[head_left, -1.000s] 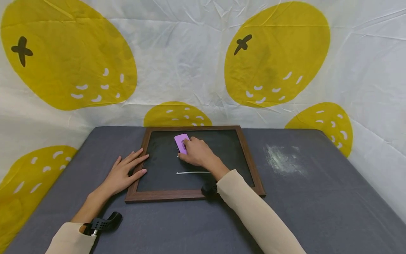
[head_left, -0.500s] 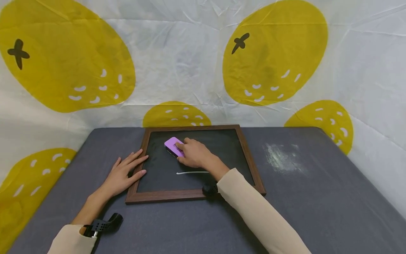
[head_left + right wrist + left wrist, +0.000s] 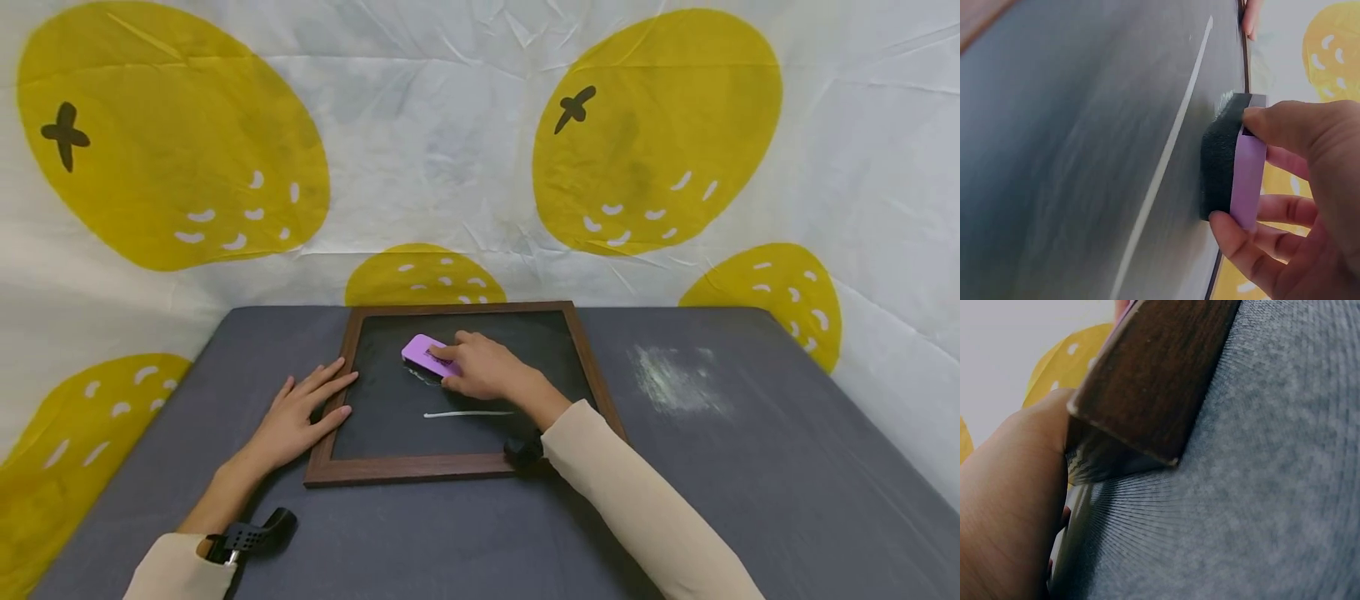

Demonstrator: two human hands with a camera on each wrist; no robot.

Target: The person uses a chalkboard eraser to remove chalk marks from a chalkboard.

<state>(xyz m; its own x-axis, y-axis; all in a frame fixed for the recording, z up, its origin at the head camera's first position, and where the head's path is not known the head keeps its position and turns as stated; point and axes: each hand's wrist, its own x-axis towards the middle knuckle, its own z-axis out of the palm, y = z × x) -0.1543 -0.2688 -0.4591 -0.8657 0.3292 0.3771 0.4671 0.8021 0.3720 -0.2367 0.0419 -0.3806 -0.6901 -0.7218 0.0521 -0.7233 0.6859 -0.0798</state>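
Note:
A small chalkboard (image 3: 390,433) in a brown wooden frame lies on the grey-covered table. My right hand (image 3: 483,367) grips a purple eraser (image 3: 423,352) with a black felt pad (image 3: 1219,165), held against the board's upper middle. Thumb and fingers pinch its sides in the right wrist view. A faint smear of chalk shows at the felt's edge. Below the eraser runs a white chalk line (image 3: 467,413). My left hand (image 3: 296,421) lies with fingers spread over the frame's left side (image 3: 330,425); in the left wrist view the frame's corner (image 3: 1147,381) hides most of its fingers.
To the right of the board, a patch of chalk dust (image 3: 675,379) marks the grey tablecloth (image 3: 750,483). Behind the table hangs a white cloth (image 3: 427,125) printed with large yellow fruit shapes. Black camera mounts (image 3: 255,533) sit at both wrists.
The eraser moved left and turned more sideways, then shifted slightly back right and down. A chalk smear now shows beside it, and more of the chalk line is visible. The left hand stays on the frame.

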